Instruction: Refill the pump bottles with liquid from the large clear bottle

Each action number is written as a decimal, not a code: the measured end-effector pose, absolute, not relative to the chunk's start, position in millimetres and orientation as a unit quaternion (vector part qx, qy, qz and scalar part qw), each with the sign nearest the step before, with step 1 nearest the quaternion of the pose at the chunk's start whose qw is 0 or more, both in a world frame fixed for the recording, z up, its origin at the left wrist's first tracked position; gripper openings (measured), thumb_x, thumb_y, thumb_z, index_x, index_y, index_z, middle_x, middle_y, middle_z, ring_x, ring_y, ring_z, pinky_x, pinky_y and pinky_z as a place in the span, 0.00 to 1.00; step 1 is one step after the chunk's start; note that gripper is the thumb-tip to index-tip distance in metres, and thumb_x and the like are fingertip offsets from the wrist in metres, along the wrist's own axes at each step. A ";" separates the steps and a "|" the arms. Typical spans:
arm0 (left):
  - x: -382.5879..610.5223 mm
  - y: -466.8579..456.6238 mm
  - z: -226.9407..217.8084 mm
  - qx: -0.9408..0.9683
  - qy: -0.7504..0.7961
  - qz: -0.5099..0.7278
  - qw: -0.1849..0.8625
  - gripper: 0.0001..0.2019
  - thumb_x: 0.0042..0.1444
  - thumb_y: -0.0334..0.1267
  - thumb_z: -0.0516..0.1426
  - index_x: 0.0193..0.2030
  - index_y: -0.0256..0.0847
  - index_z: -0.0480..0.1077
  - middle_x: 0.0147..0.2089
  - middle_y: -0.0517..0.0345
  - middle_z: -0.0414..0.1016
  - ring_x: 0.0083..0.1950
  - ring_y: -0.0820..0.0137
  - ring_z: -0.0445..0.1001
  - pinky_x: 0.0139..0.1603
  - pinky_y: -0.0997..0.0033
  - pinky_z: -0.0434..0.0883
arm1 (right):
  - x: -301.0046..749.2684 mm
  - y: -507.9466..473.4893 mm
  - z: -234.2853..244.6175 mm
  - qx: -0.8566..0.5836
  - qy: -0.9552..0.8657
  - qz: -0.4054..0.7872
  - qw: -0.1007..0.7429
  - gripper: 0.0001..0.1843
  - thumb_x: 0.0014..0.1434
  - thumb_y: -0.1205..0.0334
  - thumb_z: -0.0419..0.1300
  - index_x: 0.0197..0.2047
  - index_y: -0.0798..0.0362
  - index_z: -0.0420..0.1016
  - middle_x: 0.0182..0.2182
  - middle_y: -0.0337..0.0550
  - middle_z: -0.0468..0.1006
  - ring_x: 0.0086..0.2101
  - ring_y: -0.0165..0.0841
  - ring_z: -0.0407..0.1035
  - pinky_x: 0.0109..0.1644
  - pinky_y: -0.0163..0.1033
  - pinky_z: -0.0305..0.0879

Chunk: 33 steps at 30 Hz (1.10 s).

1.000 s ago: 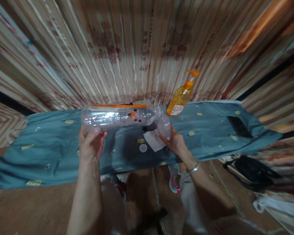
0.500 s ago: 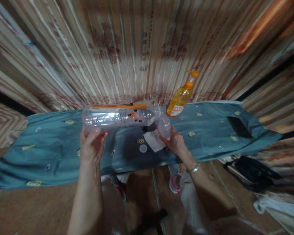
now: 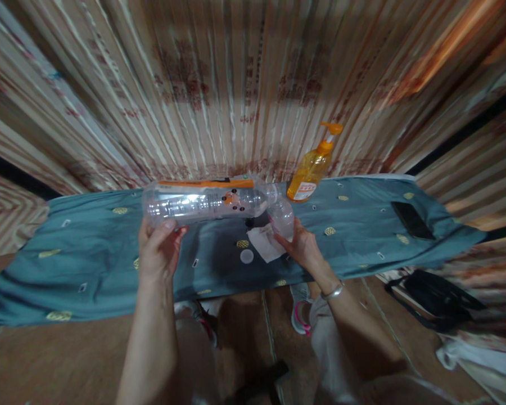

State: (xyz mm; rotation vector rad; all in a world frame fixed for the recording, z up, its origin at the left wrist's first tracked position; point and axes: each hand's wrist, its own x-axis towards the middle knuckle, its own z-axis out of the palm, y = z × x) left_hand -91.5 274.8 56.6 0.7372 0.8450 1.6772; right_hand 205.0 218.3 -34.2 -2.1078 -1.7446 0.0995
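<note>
A large clear plastic bottle (image 3: 202, 203) with an orange label lies on its side in the air, its neck toward the right. My left hand (image 3: 159, 242) grips it near the base, thumb in front and fingers beneath. At the bottle's mouth is a small clear plastic container (image 3: 283, 218), tilted, held by my right hand (image 3: 299, 243). The mouth meets or enters the container; I cannot tell which. Below them a white piece of paper or tissue (image 3: 265, 244) and a round whitish cap (image 3: 247, 256) lie on the cloth.
An orange pump bottle (image 3: 310, 171) stands at the back of the table, whose teal cloth (image 3: 101, 247) has yellow pineapple prints. To the right lies a black phone (image 3: 412, 219). A striped curtain (image 3: 236, 84) hangs behind. On the right below is a black bag (image 3: 441, 298).
</note>
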 end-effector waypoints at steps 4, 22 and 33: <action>-91.2 274.6 57.4 0.311 0.350 0.705 0.533 0.21 0.31 0.31 0.70 0.36 0.42 0.74 0.33 0.62 0.76 0.30 0.72 0.73 0.29 0.74 0.70 | 204.5 218.0 -32.5 -0.757 -0.621 0.049 0.197 0.34 0.62 0.53 0.64 0.65 0.62 0.60 0.42 0.59 0.84 0.43 0.45 0.81 0.43 0.42 0.72; -89.9 273.6 61.5 0.319 0.349 0.708 0.524 0.24 0.30 0.32 0.71 0.40 0.45 0.77 0.33 0.61 0.76 0.31 0.71 0.72 0.29 0.75 0.70 | 206.7 219.8 -38.9 -0.748 -0.631 0.016 0.203 0.34 0.62 0.49 0.62 0.63 0.63 0.61 0.41 0.60 0.84 0.41 0.46 0.81 0.40 0.40 0.72; -88.4 273.8 64.1 0.308 0.346 0.711 0.529 0.30 0.26 0.32 0.74 0.43 0.45 0.77 0.30 0.62 0.75 0.30 0.72 0.72 0.27 0.75 0.69 | 206.2 219.0 -36.4 -0.749 -0.628 0.030 0.208 0.36 0.62 0.50 0.62 0.64 0.65 0.60 0.44 0.62 0.83 0.43 0.47 0.81 0.43 0.42 0.73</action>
